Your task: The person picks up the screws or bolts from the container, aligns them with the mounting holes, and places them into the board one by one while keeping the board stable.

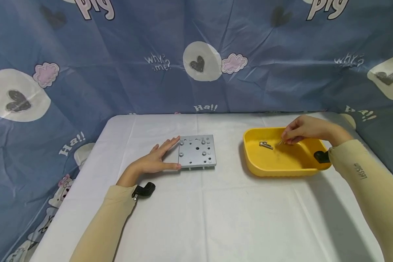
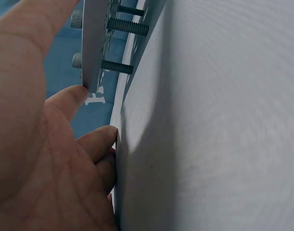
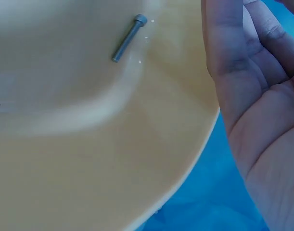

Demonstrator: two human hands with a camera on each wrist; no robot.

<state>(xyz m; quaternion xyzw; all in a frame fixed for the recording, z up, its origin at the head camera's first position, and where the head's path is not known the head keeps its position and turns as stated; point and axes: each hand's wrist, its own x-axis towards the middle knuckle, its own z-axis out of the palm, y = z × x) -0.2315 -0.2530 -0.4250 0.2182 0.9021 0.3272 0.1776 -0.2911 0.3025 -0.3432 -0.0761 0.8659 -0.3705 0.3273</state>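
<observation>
A grey metal plate [image 1: 196, 151] with drilled holes lies on the table. Several socket-head screws [image 2: 127, 26] pass through it, their threaded ends showing beneath. My left hand [image 1: 155, 160] is at the plate's left edge, fingers and thumb extended, touching it near the corners. Over the yellow tray [image 1: 258, 169], my right hand [image 1: 298, 130] has its fingertips together and pinches a thin screw [image 1: 280, 142]. Loose screws [image 1: 266, 145] lie in the tray to the left of that hand. One screw [image 3: 129, 38] shows clearly in the right wrist view, where the right fingertips are out of frame.
The table [image 1: 196, 218] has a white cloth with creases. Behind it hangs a blue printed curtain [image 1: 134, 83]. Black camera mounts [image 1: 144, 190] are on both wrists, and the right one hangs over the tray's right rim.
</observation>
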